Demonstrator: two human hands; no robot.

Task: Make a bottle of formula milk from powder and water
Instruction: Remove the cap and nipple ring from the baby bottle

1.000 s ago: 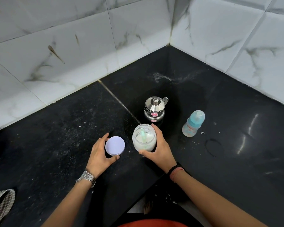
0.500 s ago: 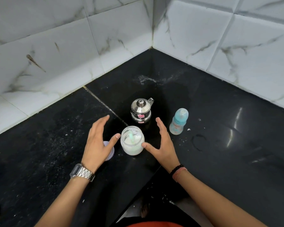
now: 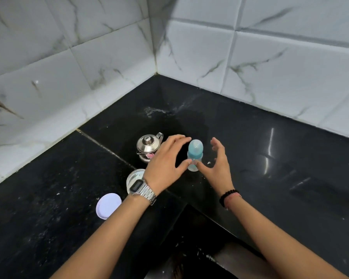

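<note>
A small baby bottle (image 3: 195,154) with a blue cap stands upright on the black counter (image 3: 270,154). My left hand (image 3: 167,160) and my right hand (image 3: 217,162) flank it with spread fingers; both thumb tips meet at its base, and no fingers curl around it. The open powder jar (image 3: 134,177) sits just left of my left wrist, partly hidden by it. Its white lid (image 3: 108,206) lies flat on the counter further left. A small steel kettle (image 3: 148,144) with a lid stands behind my left hand.
White marble-pattern tiled walls (image 3: 250,63) meet in a corner behind the counter. A seam runs across the counter left of the kettle. The counter's inner front edge (image 3: 189,206) drops away between my forearms. Scattered white specks lie on the left slab.
Both hands let go of the lid and powder jar, and moved right to either side of the baby bottle. The lid now lies on the counter.
</note>
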